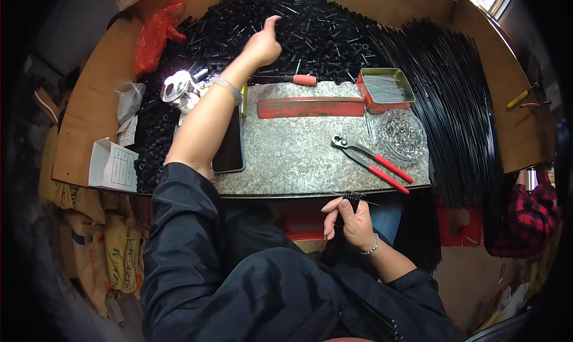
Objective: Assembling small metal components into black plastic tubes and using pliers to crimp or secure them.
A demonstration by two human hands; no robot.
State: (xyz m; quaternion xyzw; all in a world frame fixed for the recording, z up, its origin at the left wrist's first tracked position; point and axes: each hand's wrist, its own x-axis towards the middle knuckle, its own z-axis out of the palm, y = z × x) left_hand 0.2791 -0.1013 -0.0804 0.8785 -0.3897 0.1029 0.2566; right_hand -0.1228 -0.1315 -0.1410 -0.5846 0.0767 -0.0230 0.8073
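My left hand [264, 46] reaches far forward over a heap of small black tubular parts [325, 40]. One finger is stretched out, the others are hidden, and nothing shows in it. Close to my body, just below the table's front edge, my right hand [356, 224] is closed round a bundle of thin black rods [351, 200]. Their ends stick up above the thumb, and the lower part hangs towards my lap. Cutting pliers with red handles [382, 168] lie on the speckled mat [286, 157], forward of my right hand.
A red metal bar [310, 107] and a red-handled tool [305, 80] lie at mid-table. A tin of thin pins [385, 90] and a clear dish of small metal pieces [403, 136] stand right, beside long black rods [453, 103]. A phone [230, 151], lamp [179, 90] and white box [113, 165] are left.
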